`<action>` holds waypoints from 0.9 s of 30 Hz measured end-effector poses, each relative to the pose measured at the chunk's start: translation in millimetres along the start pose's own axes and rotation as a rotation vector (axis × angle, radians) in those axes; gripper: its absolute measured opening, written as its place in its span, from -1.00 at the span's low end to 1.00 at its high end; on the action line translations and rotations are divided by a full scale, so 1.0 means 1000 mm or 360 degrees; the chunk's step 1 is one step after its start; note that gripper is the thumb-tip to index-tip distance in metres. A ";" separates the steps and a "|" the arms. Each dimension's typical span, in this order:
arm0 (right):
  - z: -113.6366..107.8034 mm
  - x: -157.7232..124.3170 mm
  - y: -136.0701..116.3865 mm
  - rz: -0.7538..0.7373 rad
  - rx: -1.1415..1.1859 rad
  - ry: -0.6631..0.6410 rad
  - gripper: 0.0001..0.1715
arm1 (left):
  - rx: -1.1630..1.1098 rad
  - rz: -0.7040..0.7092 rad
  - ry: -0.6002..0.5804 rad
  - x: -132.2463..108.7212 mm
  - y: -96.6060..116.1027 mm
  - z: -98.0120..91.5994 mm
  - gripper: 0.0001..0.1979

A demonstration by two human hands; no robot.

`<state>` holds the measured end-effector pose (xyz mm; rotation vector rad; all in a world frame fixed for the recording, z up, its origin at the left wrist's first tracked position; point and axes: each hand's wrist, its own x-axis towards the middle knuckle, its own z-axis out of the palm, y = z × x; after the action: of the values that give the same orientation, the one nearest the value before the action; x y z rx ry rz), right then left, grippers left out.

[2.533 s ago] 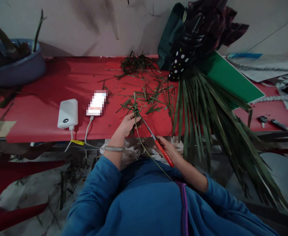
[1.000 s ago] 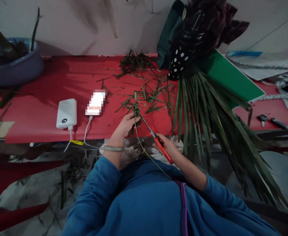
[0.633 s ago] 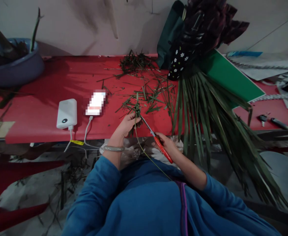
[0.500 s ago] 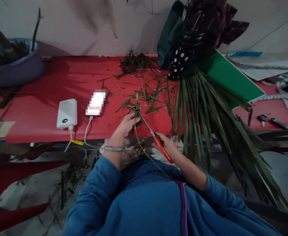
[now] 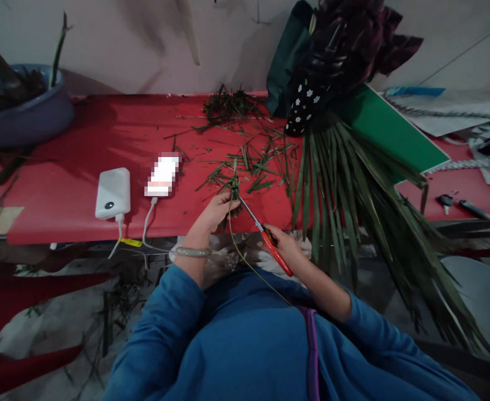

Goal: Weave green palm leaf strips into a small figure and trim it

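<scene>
A small woven green leaf piece (image 5: 234, 188) is pinched in my left hand (image 5: 221, 210) at the front edge of the red table. One long thin strand (image 5: 245, 260) hangs from it and curves down toward my lap. My right hand (image 5: 282, 243) is closed around red-handled scissors (image 5: 275, 253), whose blades point up and left with the tips at the leaf piece. Whether the blades are apart is too small to tell. Cut leaf scraps (image 5: 255, 161) lie scattered just beyond my hands.
On the red table (image 5: 90, 133) are a white power bank (image 5: 113, 192), a cabled phone (image 5: 162, 175) and a purple basin (image 5: 28, 120). Long palm leaves (image 5: 337, 189) overhang the edge at right, beside a green board (image 5: 399, 131) and keys (image 5: 446, 201).
The upright tip of the leaf piece has shifted very slightly. Both hands and the scissors hold nearly the same position.
</scene>
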<state>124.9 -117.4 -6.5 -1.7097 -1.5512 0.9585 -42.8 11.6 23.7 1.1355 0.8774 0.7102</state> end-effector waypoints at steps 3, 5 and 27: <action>0.001 0.000 0.000 -0.0007 0.0003 0.0019 -0.44 | -0.0034 0.0027 0.0014 0.000 -0.001 0.000 -0.79; 0.001 0.000 0.000 -0.0004 0.0028 0.0030 -0.46 | -0.0046 0.0029 0.0030 0.000 -0.001 0.001 -0.77; 0.007 -0.008 0.006 -0.0052 0.0156 -0.0078 -0.44 | -0.0482 0.0158 0.0350 0.001 0.003 0.005 -0.76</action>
<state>122.4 -125.8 -14.7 -1.5992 -1.5330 1.0494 -37.8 11.2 26.7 0.8449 0.8662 1.0275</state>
